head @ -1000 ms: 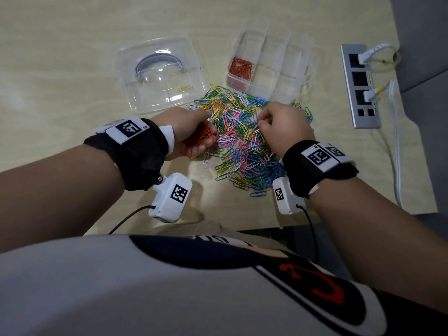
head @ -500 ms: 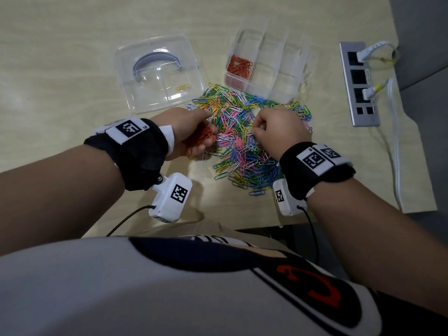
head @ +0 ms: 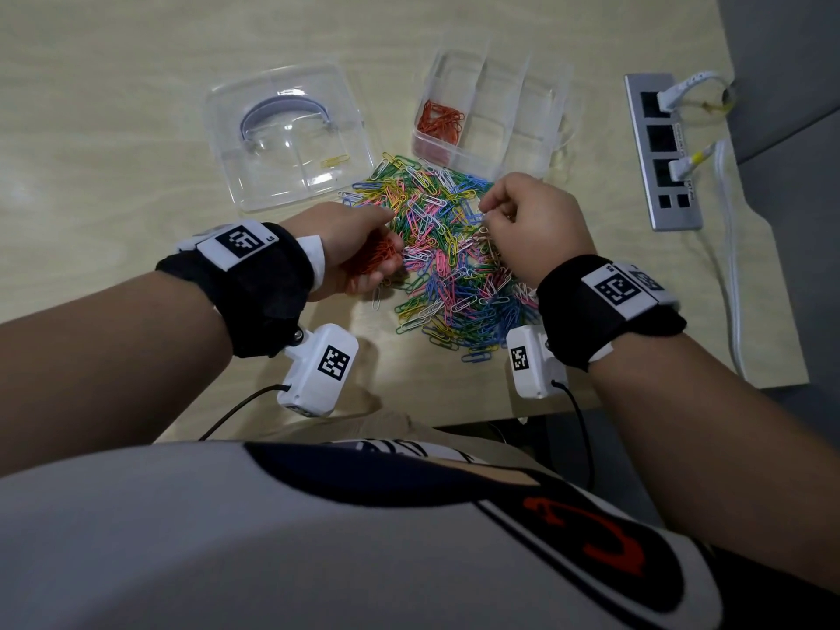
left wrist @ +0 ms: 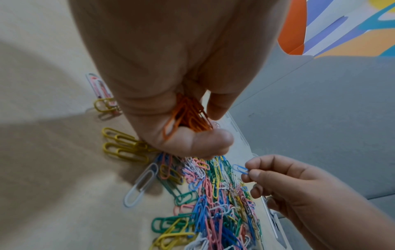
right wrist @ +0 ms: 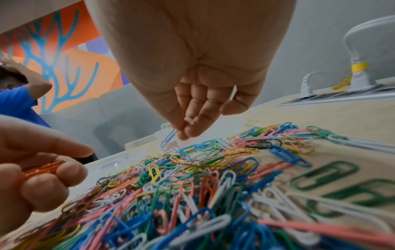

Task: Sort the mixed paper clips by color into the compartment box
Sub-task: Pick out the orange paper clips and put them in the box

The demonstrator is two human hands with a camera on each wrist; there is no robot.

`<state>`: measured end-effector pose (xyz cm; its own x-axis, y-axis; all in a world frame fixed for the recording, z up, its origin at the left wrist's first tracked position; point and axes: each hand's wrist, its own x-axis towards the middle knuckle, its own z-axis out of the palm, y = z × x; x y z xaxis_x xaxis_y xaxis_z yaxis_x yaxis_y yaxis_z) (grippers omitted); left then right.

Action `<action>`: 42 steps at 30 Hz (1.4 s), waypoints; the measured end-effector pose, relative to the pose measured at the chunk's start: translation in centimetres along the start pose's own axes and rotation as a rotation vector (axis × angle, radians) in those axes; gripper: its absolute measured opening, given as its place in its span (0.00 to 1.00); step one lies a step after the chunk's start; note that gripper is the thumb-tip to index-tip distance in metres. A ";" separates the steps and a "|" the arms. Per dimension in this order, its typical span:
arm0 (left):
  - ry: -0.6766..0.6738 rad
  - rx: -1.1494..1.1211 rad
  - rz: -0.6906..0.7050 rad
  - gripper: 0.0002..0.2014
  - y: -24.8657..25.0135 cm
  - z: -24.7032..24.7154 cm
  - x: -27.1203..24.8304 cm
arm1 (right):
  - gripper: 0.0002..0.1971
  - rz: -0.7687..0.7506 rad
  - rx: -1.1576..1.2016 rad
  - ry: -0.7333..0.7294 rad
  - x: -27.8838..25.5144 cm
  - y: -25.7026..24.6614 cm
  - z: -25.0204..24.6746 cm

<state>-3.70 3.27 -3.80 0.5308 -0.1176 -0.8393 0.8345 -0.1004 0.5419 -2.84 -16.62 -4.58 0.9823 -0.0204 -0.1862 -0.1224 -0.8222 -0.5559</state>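
clips (head: 447, 261) lie heaped near the desk's (head: 113, 129) front edge. left hand (head: 352, 247) cups an orange bunch (head: 375, 261) at the heap's left; right hand (head: 529, 229) pinches one blue clip (left wrist: 240, 168) above it. beyond, box (head: 532, 129) holds orange clips in its left compartment, lid (head: 284, 134) alongside.

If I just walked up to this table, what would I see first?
Probably the big heap of colourful paper clips in the middle of the table, between the two hands. The left hand grips a bunch of orange clips, and the right hand pinches one blue clip above the heap. Behind it, the clear compartment box has orange clips in one compartment.
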 end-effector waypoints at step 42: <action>-0.019 -0.001 0.014 0.21 0.1 0.3 0.0 | 0.08 -0.292 -0.060 0.080 -1.4 -1.5 -0.2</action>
<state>-3.61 2.98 -3.76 0.5394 -0.1378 -0.8307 0.8273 -0.0973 0.5533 -4.02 -15.46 -3.30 0.9830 0.1791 0.0399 0.1730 -0.8319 -0.5273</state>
